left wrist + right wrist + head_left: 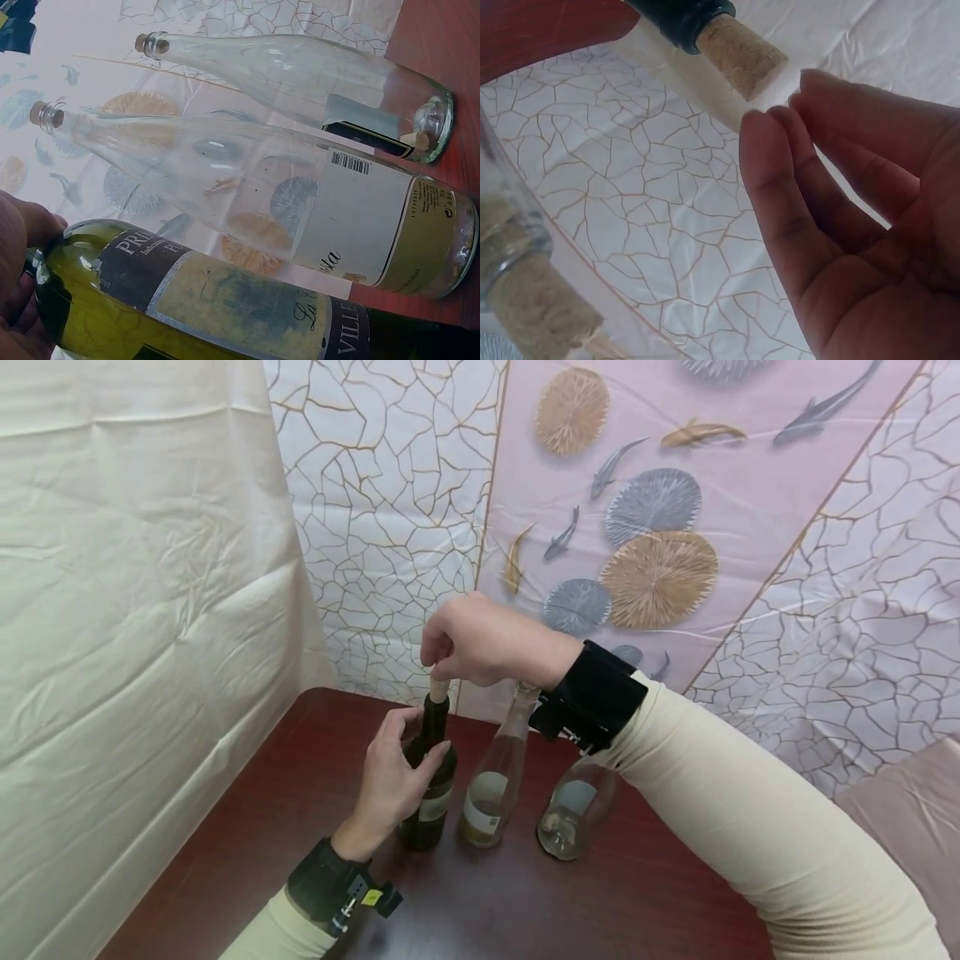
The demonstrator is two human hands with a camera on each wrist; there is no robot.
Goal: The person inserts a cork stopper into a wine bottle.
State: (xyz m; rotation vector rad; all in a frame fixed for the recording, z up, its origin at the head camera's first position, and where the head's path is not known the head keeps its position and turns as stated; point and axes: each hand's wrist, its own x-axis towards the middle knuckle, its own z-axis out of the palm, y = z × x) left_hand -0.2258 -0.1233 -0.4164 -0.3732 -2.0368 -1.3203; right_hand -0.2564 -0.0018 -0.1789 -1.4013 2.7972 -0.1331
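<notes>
My left hand point(390, 781) grips a dark green wine bottle point(423, 833) around its shoulder and neck, and the bottle stands upright on the table. A tapered cork point(742, 56) sits in its mouth, sticking well out. Just beyond the cork's free end are the fingertips of my right hand point(855, 187), bent loosely with nothing between them. Beside the green bottle stands a clear glass bottle point(225, 172) with a cork point(37, 114) in its mouth. Farther right is another clear bottle point(270, 71), also corked, with a loose piece of cork point(415, 140) inside near its base.
The dark red table point(262, 827) holds all three bottles near its back edge. A patterned cloth point(390, 527) hangs right behind it, and a cream cloth point(150, 610) hangs along the left side. My right forearm point(735, 802) reaches over the rightmost bottle.
</notes>
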